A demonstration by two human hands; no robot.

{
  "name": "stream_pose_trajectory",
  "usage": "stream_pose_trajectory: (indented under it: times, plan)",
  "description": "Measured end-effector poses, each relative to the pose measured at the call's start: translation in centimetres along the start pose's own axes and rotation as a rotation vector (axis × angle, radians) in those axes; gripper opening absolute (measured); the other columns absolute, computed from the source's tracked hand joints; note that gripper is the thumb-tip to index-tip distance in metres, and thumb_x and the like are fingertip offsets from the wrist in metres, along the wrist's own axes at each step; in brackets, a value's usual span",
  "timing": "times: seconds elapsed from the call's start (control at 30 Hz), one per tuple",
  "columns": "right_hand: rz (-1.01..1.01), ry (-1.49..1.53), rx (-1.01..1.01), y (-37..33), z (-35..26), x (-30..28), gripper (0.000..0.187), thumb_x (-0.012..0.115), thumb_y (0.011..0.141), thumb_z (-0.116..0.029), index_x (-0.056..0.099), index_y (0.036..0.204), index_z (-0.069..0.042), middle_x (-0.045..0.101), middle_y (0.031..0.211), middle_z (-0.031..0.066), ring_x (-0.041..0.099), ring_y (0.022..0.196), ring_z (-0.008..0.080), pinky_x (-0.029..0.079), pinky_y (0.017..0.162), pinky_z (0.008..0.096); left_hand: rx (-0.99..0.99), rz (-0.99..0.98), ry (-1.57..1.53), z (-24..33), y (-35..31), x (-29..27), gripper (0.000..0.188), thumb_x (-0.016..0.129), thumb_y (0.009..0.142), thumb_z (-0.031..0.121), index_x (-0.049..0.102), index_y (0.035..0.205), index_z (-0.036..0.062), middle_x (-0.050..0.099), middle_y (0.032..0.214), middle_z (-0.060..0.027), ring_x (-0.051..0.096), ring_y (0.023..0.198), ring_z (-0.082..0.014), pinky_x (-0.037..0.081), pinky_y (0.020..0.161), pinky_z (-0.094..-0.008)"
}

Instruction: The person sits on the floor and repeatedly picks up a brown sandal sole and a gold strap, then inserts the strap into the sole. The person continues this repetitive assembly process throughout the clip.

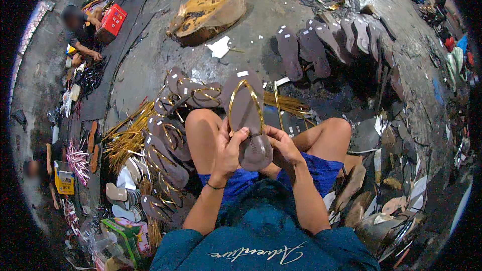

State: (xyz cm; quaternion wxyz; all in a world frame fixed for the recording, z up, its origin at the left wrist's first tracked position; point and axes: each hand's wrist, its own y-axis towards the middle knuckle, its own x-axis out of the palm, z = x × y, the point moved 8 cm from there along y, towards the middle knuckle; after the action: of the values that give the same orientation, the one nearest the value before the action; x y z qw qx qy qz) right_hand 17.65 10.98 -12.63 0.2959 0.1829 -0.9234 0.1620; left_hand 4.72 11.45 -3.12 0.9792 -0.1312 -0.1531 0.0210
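Note:
A dark brown flip-flop sandal (245,100) with a shiny gold V-shaped strap is held up over my lap, its toe end pointing away from me. My left hand (230,143) grips its left edge, the thumb lying across the footbed. On the opposite edge, my right hand (282,143) is closed round the sole near the strap's end; some of its fingers are hidden beneath. A small white label sits at the sandal's toe. To my left lie several similar sandals (168,158) with gold straps.
Several strapless soles (288,52) stand in a curved row at the far right. Bundles of gold straps (125,138) lie left. A large wooden block (208,17) rests ahead. Scraps and offcuts (386,190) cover the right side. Another person (80,30) works beside a red box (111,22).

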Motion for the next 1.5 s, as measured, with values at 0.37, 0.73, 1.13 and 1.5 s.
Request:
stream_pose_trajectory:
  times: [0.37,0.73,1.13,1.5]
  plan:
    - [0.383,-0.246,-0.061,9.9,-2.8,-7.3,0.034,0.063,0.091,-0.016,0.058,0.122,0.000,0.066,0.100,0.0089,0.065,0.080,0.0170,0.054,0.073,0.0299,0.415,0.319,0.379,4.7,3.4,-7.2,0.063,0.062,0.090,0.014,0.031,0.143,-0.0032,0.045,0.138,-0.0134,0.043,0.125,-0.0213,0.034,0.106,-0.0339]
    - [1.276,-0.586,-0.002,13.7,-3.3,-30.8,0.061,0.074,0.079,-0.024,0.048,0.126,0.005,0.060,0.115,0.0220,0.060,0.105,0.0328,0.047,0.092,0.0410,0.177,0.242,0.627,3.9,10.3,-4.6,0.047,0.069,0.087,0.015,0.052,0.127,-0.0032,0.060,0.120,-0.0132,0.057,0.110,-0.0223,0.044,0.098,-0.0348]
    - [0.537,-0.089,-0.144,7.2,-4.1,-8.1,0.035,0.064,0.092,-0.012,0.052,0.122,0.003,0.062,0.093,0.0048,0.060,0.074,0.0120,0.051,0.064,0.0245,0.057,-0.091,-0.068,-4.8,17.0,1.8,0.044,0.065,0.089,0.010,0.048,0.126,-0.0066,0.062,0.115,-0.0115,0.061,0.095,-0.0153,0.051,0.083,-0.0280]
    - [0.442,-1.446,-0.582,2.0,-8.1,4.6,0.021,0.069,0.075,-0.016,0.061,0.091,-0.003,0.060,0.083,0.0159,0.060,0.081,0.0339,0.049,0.071,0.0415,0.249,0.050,0.599,1.1,2.1,-0.4,0.023,0.063,0.091,0.009,0.057,0.109,-0.0037,0.066,0.098,-0.0082,0.061,0.084,-0.0131,0.051,0.073,-0.0268]
